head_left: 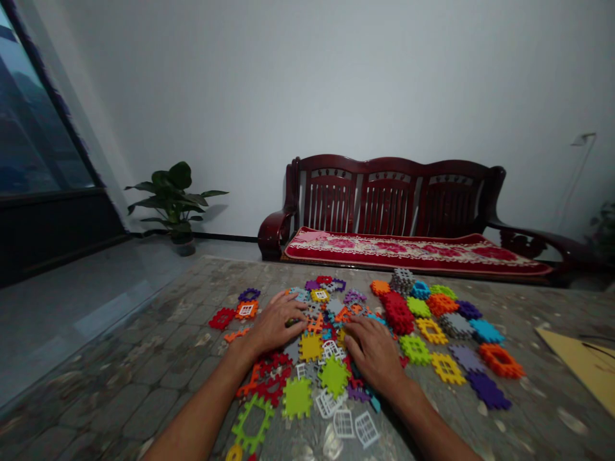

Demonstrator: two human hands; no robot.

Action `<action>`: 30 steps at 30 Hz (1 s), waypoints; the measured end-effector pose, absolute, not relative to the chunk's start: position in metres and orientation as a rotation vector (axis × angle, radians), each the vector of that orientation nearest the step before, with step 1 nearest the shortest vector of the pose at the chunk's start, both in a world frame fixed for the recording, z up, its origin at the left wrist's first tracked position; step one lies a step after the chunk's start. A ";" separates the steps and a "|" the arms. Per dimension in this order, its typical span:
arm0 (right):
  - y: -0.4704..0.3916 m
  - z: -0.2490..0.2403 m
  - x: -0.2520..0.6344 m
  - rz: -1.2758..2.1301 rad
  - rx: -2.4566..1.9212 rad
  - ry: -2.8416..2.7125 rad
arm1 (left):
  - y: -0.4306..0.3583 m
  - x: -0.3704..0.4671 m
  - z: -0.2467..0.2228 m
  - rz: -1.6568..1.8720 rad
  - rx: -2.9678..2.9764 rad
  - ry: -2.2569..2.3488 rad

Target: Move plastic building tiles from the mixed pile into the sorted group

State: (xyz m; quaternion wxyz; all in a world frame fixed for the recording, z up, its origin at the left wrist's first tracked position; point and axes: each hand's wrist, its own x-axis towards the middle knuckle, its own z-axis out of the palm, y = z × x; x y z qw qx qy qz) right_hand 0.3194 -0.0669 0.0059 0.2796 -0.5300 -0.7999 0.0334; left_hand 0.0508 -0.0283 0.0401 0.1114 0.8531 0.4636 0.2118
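Observation:
My left hand (281, 322) rests on the left side of a loose pile of coloured toothed plastic tiles, its fingers curved over some pieces; whether it grips one is hidden. My right hand (372, 346) lies palm down on the pile's right side, fingers bent over small pieces, with what is under them hidden. Between the hands are a yellow tile (311, 347) and orange pieces (315, 322). Nearer to me lie two lime green tiles (296, 397) and white window-shaped pieces (344, 423). A green frame (253, 422) is below my left wrist.
Sorted tiles and small stacks, including a red stack (398, 312) and a purple tile (489, 389), stand on the right of the table (158, 358). A yellow sheet (579, 365) lies far right. Behind are a wooden bench (391, 192) and a potted plant (175, 198).

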 end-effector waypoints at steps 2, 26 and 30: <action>-0.068 0.006 0.318 0.065 -1.431 -2.143 | -0.026 0.048 0.039 0.627 2.485 1.411; -0.068 0.006 0.316 0.027 -1.465 -2.171 | -0.024 0.041 0.030 0.677 2.322 1.522; -0.067 0.006 0.316 0.040 -1.462 -2.176 | -0.020 0.035 0.030 0.762 2.250 1.490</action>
